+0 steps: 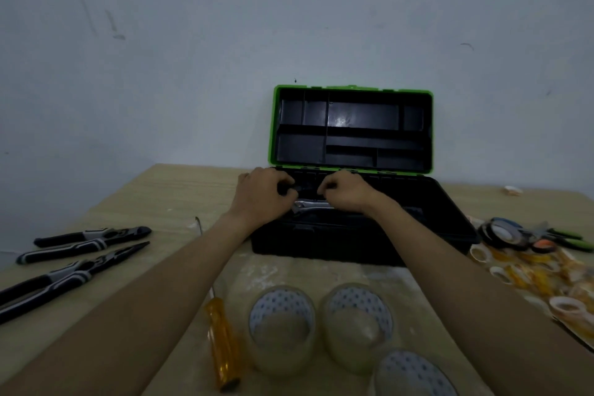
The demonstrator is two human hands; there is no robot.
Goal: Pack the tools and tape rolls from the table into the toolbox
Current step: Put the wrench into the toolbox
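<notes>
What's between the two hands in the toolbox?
A silver wrench, lying in the toolbox between the left hand and right hand; the head view shows it.

Your toolbox [443, 225] sits at the middle back of the desk [180, 196], its lid [271, 125] standing upright against the wall [193, 42]. Inside the toolbox, toward the left, lies a wrench [310, 205], with your left grip [262, 194] and right grip [345, 191] side by side over it. On the desk to your left lie the rear pliers [93, 239] and, in front of them, the front pliers [74, 276]. Nearest you lie a screwdriver [223, 337] and, to its right, 3 tape rolls [358, 321]. A heap of small rolls [527, 270] lies right of the toolbox.
</notes>
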